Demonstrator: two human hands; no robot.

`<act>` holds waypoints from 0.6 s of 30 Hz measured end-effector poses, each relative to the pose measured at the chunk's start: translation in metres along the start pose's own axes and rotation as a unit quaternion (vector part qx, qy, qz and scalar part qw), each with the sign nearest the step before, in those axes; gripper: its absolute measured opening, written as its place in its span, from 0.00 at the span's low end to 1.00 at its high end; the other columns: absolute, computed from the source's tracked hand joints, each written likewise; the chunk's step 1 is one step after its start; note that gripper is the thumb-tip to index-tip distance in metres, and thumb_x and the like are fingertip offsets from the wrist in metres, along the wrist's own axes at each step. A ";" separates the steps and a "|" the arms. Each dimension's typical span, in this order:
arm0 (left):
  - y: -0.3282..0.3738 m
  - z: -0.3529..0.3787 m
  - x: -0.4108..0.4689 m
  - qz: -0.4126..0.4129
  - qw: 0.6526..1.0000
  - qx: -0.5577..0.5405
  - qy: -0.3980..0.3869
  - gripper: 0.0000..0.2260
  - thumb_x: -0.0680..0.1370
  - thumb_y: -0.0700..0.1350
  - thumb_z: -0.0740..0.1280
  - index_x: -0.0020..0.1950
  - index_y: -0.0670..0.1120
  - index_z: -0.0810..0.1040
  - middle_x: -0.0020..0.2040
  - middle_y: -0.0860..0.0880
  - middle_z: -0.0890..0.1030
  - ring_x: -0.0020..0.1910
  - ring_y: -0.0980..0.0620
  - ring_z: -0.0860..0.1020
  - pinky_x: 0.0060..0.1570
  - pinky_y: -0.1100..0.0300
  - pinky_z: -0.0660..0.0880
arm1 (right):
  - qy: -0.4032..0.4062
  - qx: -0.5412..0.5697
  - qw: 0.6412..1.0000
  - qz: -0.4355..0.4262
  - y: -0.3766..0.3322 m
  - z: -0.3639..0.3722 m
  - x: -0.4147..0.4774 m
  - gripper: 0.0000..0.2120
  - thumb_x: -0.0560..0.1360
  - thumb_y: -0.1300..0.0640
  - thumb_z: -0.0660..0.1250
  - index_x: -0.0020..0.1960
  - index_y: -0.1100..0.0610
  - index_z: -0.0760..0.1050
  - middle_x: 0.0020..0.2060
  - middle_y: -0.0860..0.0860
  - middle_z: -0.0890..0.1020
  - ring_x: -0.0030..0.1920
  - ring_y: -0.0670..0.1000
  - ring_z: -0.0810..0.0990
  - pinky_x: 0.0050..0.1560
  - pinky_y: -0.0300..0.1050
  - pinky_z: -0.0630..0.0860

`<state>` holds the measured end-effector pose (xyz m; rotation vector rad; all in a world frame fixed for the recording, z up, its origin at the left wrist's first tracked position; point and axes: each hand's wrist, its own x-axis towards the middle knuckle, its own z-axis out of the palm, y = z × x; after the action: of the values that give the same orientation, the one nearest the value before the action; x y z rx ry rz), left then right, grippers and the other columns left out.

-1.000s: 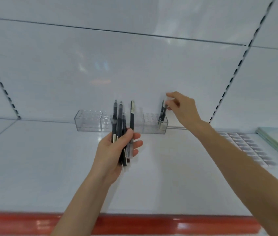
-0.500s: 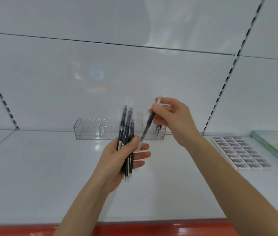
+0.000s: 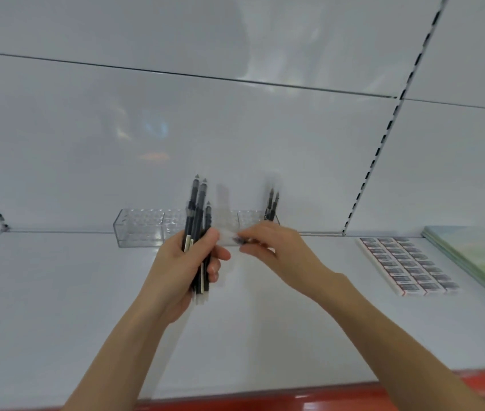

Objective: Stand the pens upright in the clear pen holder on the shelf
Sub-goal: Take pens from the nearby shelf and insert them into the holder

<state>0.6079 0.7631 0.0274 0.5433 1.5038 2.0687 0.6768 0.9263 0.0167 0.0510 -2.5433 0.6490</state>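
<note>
Left hand [image 3: 186,262]: grips a bundle of pens [image 3: 198,215], tips up, in front of the holder.
Right hand [image 3: 276,247]: pinches one blurred pen [image 3: 236,240], just beside the bundle.
Holder [image 3: 143,229]: at the back of the shelf [image 3: 57,292]; two pens [image 3: 272,204] stand in its right end.

Shop: slotted shelving [image 3: 377,155], barcoded boxes [image 3: 407,265]

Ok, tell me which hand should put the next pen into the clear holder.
Right. The right hand pinches a single pen, blurred, just in front of the holder, near the two standing pens. The left hand is full, gripping the bundle.
</note>
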 end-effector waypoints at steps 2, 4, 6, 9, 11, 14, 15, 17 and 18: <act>0.000 -0.003 0.000 -0.008 1.000 -0.008 0.008 0.08 0.77 0.44 0.63 0.51 0.39 0.73 0.28 0.48 0.78 0.22 0.56 0.68 0.22 0.65 0.68 | 0.089 0.073 0.991 0.066 0.002 -0.008 0.012 0.04 0.74 0.61 0.66 0.48 0.55 0.77 0.41 0.47 0.77 0.40 0.34 0.76 0.46 0.31 0.71; -0.002 -0.008 -0.001 -0.015 1.000 0.000 0.014 0.09 0.77 0.45 0.64 0.52 0.40 0.72 0.29 0.49 0.78 0.22 0.56 0.68 0.22 0.65 0.67 | 0.168 0.161 0.964 0.129 0.003 -0.023 0.033 0.09 0.75 0.63 0.65 0.46 0.49 0.71 0.38 0.47 0.78 0.38 0.38 0.80 0.45 0.42 0.76; -0.003 -0.013 -0.001 -0.023 1.000 -0.001 0.017 0.07 0.77 0.44 0.64 0.52 0.41 0.72 0.31 0.48 0.78 0.23 0.55 0.69 0.23 0.65 0.68 | 0.209 0.216 0.943 0.146 0.004 -0.039 0.057 0.12 0.75 0.63 0.63 0.51 0.47 0.66 0.38 0.49 0.78 0.40 0.45 0.83 0.46 0.47 0.78; -0.005 -0.016 0.000 -0.039 0.999 -0.018 0.023 0.06 0.77 0.38 0.63 0.53 0.41 0.74 0.36 0.46 0.77 0.26 0.54 0.72 0.26 0.64 0.71 | 0.239 0.208 0.938 0.138 0.009 -0.051 0.091 0.11 0.75 0.62 0.62 0.51 0.49 0.66 0.42 0.53 0.79 0.42 0.49 0.83 0.49 0.42 0.78; -0.006 -0.017 0.001 -0.044 0.998 -0.020 0.027 0.08 0.76 0.34 0.63 0.55 0.40 0.75 0.37 0.45 0.75 0.27 0.54 0.73 0.27 0.64 0.72 | 0.231 0.159 0.949 0.145 0.015 -0.049 0.107 0.07 0.74 0.61 0.63 0.49 0.51 0.67 0.41 0.51 0.78 0.40 0.46 0.79 0.43 0.27 0.73; -0.005 -0.014 0.003 -0.042 0.999 -0.022 0.028 0.09 0.76 0.32 0.62 0.54 0.40 0.75 0.36 0.45 0.74 0.27 0.54 0.73 0.27 0.64 0.73 | 0.209 0.094 0.959 0.167 0.028 -0.040 0.115 0.06 0.75 0.59 0.63 0.52 0.57 0.70 0.39 0.49 0.75 0.38 0.44 0.73 0.35 0.21 0.67; -0.004 -0.014 0.003 -0.040 0.999 -0.023 0.027 0.09 0.76 0.32 0.62 0.54 0.40 0.75 0.36 0.45 0.74 0.27 0.54 0.73 0.27 0.64 0.73 | 0.205 0.087 0.960 0.169 0.031 -0.038 0.114 0.07 0.75 0.60 0.62 0.53 0.59 0.70 0.39 0.49 0.75 0.39 0.45 0.73 0.35 0.21 0.67; -0.004 -0.012 0.004 -0.038 0.999 -0.024 0.027 0.09 0.76 0.32 0.62 0.54 0.40 0.75 0.36 0.45 0.74 0.27 0.54 0.73 0.27 0.65 0.73 | 0.193 0.075 0.965 0.161 0.036 -0.033 0.109 0.09 0.75 0.60 0.62 0.54 0.61 0.69 0.41 0.49 0.74 0.42 0.47 0.73 0.38 0.26 0.68; -0.005 -0.012 0.004 -0.037 0.999 -0.024 0.027 0.09 0.76 0.32 0.62 0.54 0.40 0.75 0.36 0.45 0.74 0.27 0.54 0.73 0.27 0.65 0.73 | 0.186 0.065 0.968 0.154 0.037 -0.031 0.107 0.09 0.75 0.61 0.62 0.55 0.62 0.69 0.42 0.50 0.74 0.43 0.48 0.73 0.41 0.30 0.69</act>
<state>0.5989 0.7579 0.0193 0.4093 1.4784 2.0715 0.5927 0.9824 0.0764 -0.3918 -2.1595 0.8545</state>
